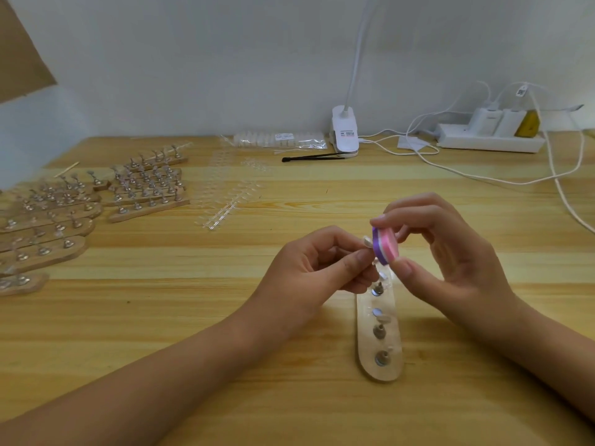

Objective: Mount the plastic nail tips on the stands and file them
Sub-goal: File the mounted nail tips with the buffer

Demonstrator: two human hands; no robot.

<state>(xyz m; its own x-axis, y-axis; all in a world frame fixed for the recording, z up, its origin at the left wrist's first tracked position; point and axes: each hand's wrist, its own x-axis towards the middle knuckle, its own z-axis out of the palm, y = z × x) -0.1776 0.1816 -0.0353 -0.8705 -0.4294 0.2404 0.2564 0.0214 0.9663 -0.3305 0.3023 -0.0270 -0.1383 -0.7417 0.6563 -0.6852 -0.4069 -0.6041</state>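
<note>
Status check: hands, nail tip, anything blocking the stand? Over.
Left hand pinches clear nail tip. Right hand holds pink-purple file block beside the tip, contact unclear. Wooden stand on table below the hands, nothing in the way.

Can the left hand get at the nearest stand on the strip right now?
Likely not yet: the left hand is pinching a nail tip beside the file. The stand itself sits uncovered.
</note>
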